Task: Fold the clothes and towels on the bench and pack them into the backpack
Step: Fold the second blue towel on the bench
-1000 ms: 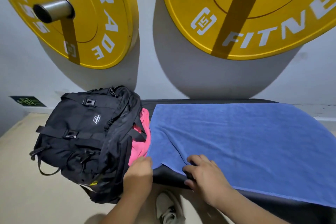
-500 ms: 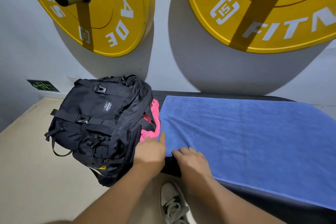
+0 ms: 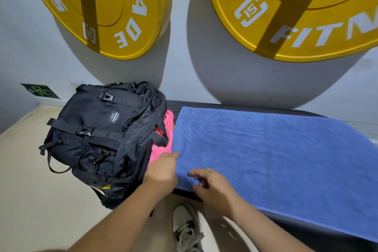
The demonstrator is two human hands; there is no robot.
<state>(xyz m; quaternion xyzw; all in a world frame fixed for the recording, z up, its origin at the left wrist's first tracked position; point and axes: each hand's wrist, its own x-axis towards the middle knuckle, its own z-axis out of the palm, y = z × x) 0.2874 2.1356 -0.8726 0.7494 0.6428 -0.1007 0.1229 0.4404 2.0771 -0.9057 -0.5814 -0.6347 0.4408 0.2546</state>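
Left grip (image 3: pixel 163 170) spread at blue towel (image 3: pixel 276 159) corner, right grip (image 3: pixel 212 186) pinching it, backpack (image 3: pixel 102 139) beside

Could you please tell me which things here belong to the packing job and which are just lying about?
Job: blue towel, black backpack, pink garment in it, bench.
Lying about: yellow weight plates, green wall sign, white shoe.

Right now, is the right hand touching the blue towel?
Touching. Head view shows the right hand on the blue towel, curled fingers pinching its near corner.
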